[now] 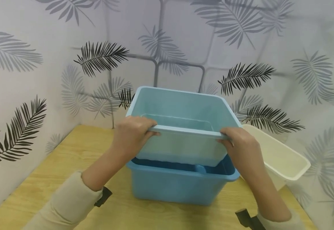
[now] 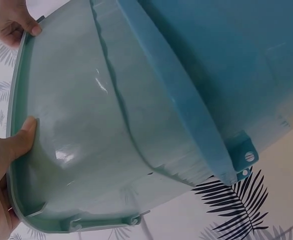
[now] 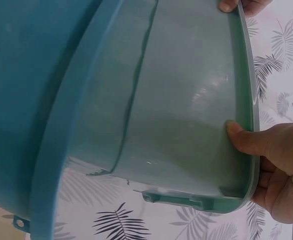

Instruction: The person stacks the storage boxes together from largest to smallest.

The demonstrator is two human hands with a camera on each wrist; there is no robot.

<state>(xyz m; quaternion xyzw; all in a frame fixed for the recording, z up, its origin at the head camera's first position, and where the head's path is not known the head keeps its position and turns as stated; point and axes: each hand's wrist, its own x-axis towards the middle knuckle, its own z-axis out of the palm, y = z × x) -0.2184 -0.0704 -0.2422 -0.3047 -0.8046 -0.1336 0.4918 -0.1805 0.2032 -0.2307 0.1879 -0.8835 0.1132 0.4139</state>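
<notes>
A light blue-green plastic bin (image 1: 181,143) sits partly inside a darker blue bin (image 1: 172,185), its near wall rising above the blue rim. My left hand (image 1: 132,134) grips the light bin's near rim close to its left corner. Toward the right end of that same rim, my right hand (image 1: 242,145) holds on. In the left wrist view, the left thumb (image 2: 24,140) lies against the outer wall below the rim. The right wrist view shows the right thumb (image 3: 246,140) pressed on that wall likewise, fingers curled over the rim. How deep the light bin reaches is hidden.
A cream bin (image 1: 278,156) stands at the right, behind my right forearm, close to the wall. All the bins stand on a yellow wood-grain table (image 1: 98,179). Leaf-patterned wall covering (image 1: 178,41) rises behind the table and along its sides.
</notes>
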